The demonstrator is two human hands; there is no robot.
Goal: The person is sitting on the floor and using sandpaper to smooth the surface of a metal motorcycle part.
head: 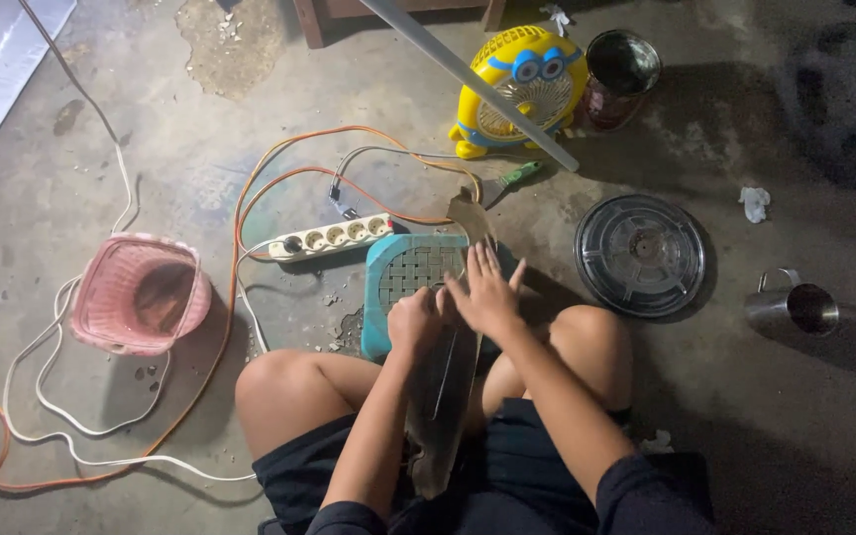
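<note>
Clear fan blade [445,381] over lap, left hand [414,319] gripping it, right hand [485,290] flat, fingers spread on it

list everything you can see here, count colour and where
long clear blade-shaped piece: 1, see-through grey, lengthwise over the lap, tip on the stool
stool: 1, teal, floor ahead of the knees
power strip: 1, white, left of the stool
cables: several, orange and white, looping over the left floor
basket: 1, pink, left
fan: 1, yellow and blue, top centre
screwdriver: 1, green handle, below the fan
round cover: 1, dark clear, right
metal mug: 1, silver, far right
tin can: 1, dark, beside the fan
left hand: fist closed on the piece
right hand: flat, fingers spread on it
</note>
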